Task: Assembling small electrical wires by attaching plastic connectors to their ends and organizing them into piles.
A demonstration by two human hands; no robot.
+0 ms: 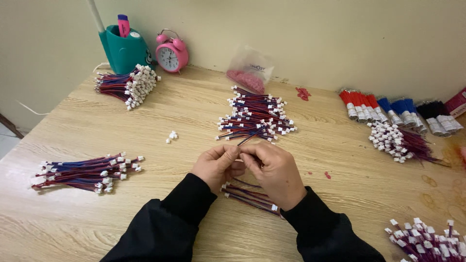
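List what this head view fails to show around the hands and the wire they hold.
- Near end of the wire: hidden inside the fingertips of the left hand and right hand.
- Bundle under the wrists: partly covered by both hands.
- Connector bundle: cut off by the bottom right corner.
- Pink clock face: too small to read.

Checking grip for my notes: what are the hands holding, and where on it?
Both the left hand and right hand pinch a thin red-and-blue wire lead at its near end.

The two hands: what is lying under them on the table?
Under the left hand and right hand lies a small bunch of red and blue wires. Its upper part is covered.
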